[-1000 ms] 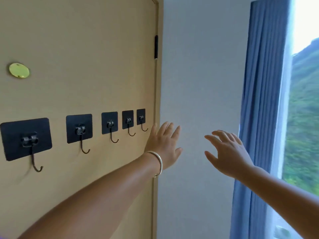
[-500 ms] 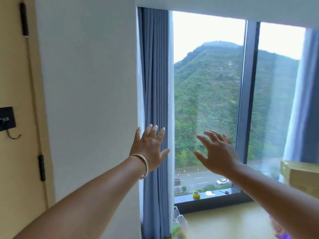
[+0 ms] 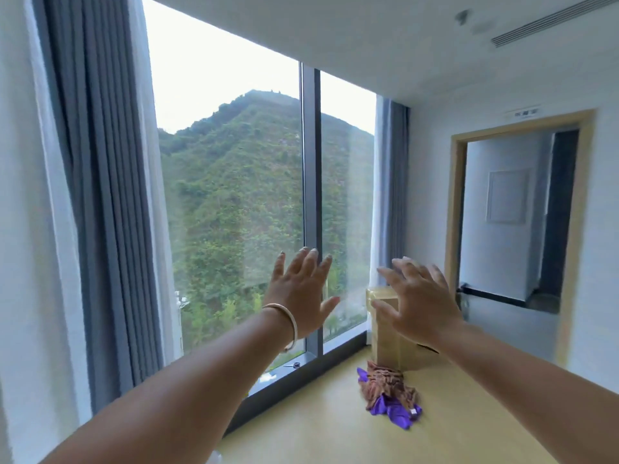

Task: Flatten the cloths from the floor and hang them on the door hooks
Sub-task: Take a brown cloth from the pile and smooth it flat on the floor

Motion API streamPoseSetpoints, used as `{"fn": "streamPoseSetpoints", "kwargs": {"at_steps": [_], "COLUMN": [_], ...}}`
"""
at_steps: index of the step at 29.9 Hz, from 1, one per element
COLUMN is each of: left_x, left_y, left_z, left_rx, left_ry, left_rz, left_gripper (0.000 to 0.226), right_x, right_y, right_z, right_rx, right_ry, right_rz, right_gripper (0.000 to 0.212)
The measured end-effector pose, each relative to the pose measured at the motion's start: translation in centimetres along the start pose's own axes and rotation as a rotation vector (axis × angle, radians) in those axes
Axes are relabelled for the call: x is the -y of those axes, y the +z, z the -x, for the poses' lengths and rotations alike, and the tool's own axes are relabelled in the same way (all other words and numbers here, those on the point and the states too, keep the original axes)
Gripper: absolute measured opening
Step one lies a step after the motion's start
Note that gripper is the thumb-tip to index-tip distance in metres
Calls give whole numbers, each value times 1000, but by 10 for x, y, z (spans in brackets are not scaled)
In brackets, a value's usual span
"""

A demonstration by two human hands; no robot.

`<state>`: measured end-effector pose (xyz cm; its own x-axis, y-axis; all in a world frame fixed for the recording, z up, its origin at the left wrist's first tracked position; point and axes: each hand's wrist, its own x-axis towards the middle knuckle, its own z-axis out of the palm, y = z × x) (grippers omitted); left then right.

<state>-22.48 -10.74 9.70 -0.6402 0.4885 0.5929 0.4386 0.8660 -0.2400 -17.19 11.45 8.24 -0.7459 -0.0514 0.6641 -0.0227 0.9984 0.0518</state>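
Cloths (image 3: pixel 390 391), brown and purple, lay crumpled on floor (image 3: pixel 469 413) beside wooden box (image 3: pixel 385 333), awaiting collection; left hand (image 3: pixel 299 293) and right hand (image 3: pixel 418 303) raised, fingers spread, holding nothing, door hooks unseen

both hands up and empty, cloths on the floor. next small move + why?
Probably step toward the cloth pile and lower the right hand to it. Both hands are open and raised in the air, left hand too, and the brown and purple cloths lie crumpled on the floor ahead, untouched.
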Motion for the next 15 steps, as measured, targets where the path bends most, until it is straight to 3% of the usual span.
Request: {"fn": "streamPoseSetpoints", "kwargs": {"at_steps": [15], "left_x": [-226], "left_y": [59], "left_z": [-127], "left_rx": [-78], "left_ry": [276], "left_rz": [229], "left_gripper": [75], "right_x": [-233], "right_y": [-28], "right_z": [76], "right_rx": [50], "right_ry": [345], "right_rz": [273], "right_gripper": [62]}}
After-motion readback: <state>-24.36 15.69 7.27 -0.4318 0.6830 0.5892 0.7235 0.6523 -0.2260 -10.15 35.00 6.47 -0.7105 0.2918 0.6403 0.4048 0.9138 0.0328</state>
